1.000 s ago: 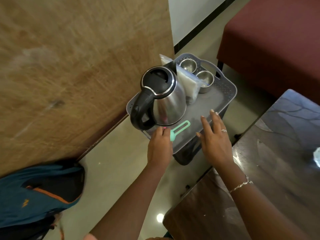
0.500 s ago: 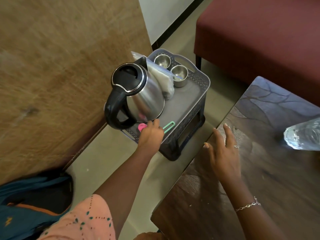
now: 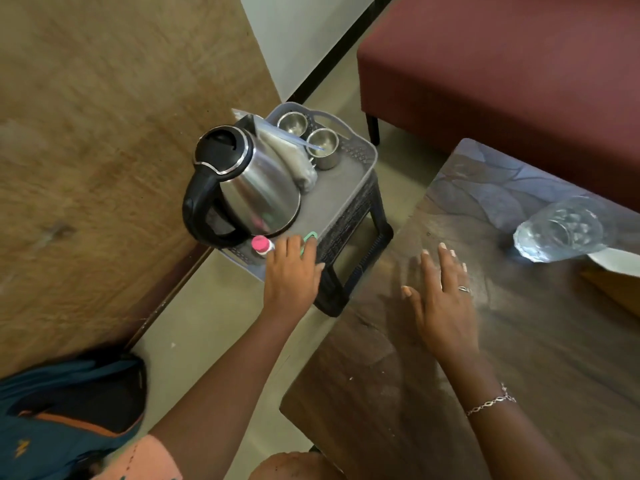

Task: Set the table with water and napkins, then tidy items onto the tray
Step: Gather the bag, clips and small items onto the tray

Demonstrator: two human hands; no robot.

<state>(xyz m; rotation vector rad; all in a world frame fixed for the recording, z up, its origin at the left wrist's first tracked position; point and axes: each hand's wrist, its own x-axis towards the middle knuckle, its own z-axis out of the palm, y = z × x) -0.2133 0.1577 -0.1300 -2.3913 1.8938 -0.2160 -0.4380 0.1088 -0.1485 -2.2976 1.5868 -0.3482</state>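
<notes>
A grey tray (image 3: 361,147) sits on a black stool (image 3: 362,252). It carries a steel kettle (image 3: 258,194), two steel cups (image 3: 323,147), and a clear bag of napkins (image 3: 299,166). At the tray's near edge lie a small pink-capped item (image 3: 261,244) and a green looped handle (image 3: 310,236). My left hand (image 3: 291,275) hovers over that edge with its fingertips at both items; whether it grips either is hidden. My right hand (image 3: 445,299) is spread flat over the dark wooden table (image 3: 536,358). A clear water bottle (image 3: 561,230) lies on the table at the right.
A maroon upholstered seat (image 3: 502,81) stands behind the table. A wooden panel (image 3: 104,133) fills the left side. On the floor at the lower left is a blue backpack (image 3: 69,410). Something white (image 3: 616,262) shows under the bottle at the right edge.
My right hand left the tray and moved over the wooden table. My left hand stayed at the tray's near edge, where the pink-capped item now shows beside the green handle.
</notes>
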